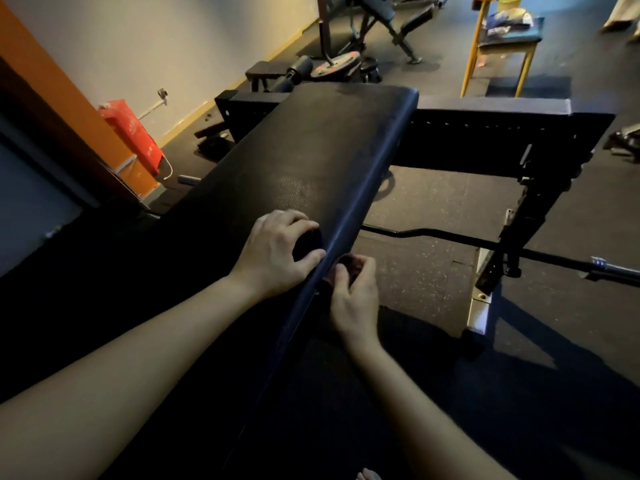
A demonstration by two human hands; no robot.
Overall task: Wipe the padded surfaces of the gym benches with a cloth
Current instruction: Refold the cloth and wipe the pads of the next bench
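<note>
A long black padded bench (311, 150) runs from the lower middle up to the far centre, with a worn pale patch near its middle. My left hand (273, 251) rests on the pad's top near its right edge, fingers curled around a dark cloth (306, 244). My right hand (353, 292) is beside the pad's right side edge, pinching a dark reddish piece of cloth (348, 268) against it. Whether the two dark pieces are one cloth cannot be told.
The black bench frame (519, 140) stands to the right, with a barbell (450, 237) low across the rubber floor. A red bag (133, 133) leans on the orange wall at left. Another bench and weight plates (336, 64) sit beyond, with a yellow-legged stool (502, 39) at the far right.
</note>
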